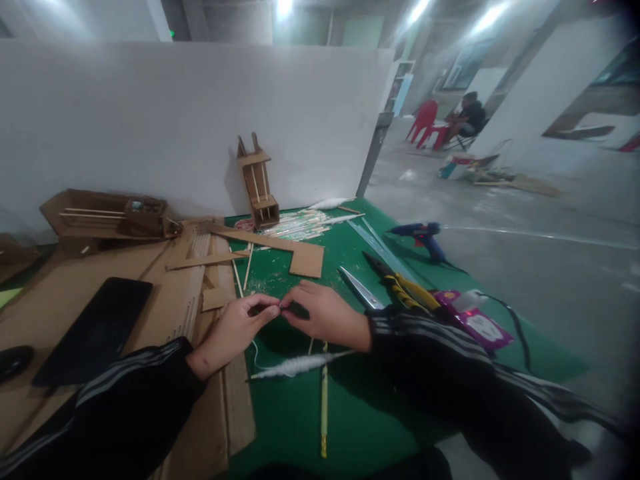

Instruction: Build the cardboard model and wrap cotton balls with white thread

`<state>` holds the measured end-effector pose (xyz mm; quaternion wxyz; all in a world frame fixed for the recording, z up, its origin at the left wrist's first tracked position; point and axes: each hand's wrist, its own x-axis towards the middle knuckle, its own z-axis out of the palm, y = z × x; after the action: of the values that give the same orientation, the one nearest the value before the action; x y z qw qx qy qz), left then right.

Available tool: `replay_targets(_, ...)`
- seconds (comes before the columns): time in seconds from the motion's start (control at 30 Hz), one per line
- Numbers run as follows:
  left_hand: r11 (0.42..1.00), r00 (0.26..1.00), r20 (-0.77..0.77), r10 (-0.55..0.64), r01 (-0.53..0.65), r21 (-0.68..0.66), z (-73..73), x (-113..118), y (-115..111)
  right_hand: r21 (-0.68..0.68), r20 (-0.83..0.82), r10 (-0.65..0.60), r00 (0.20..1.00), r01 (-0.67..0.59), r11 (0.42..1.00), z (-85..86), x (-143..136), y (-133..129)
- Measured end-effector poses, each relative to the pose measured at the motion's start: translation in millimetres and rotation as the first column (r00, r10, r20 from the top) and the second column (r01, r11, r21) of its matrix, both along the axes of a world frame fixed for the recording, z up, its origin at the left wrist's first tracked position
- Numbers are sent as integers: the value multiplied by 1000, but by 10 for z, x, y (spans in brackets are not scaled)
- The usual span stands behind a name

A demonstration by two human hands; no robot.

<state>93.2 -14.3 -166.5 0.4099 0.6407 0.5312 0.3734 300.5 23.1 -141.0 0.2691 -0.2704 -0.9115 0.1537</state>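
Above the green table top (285, 437), my left hand (243, 327) and my right hand (325, 310) meet fingertip to fingertip. Both are closed in a pinch, and what lies between the fingertips is too small to make out. Just below them rests a stick wound with white thread (300, 365), a loose strand curling up from its left end toward my left hand. A yellow pencil-like stick (324, 407) lies across under it, pointing toward me. Right of my right hand are scissor blades (361, 288) and yellow-handled pliers (400, 283).
Cardboard sheets (195, 427) cover the left side, with a black tablet-like slab (95, 330) on them. Cardboard models (257, 183) stand by the white panel (200, 120). Thin sticks (300, 225) lie behind. A blue glue gun (423, 239) and purple packet (480, 323) are right. A person (470, 117) sits far off.
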Motion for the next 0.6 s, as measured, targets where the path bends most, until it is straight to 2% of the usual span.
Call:
replay_targets(0.3, 999, 998, 44, -46, 47, -15, 4, 11, -18, -19, 12, 65, 998, -65, 998, 31, 12, -3)
replay_targets(0.6, 998, 996, 86, -29, 24, 57, -18, 21, -65, -237, -77, 91, 993, -107, 966, 45, -4, 13)
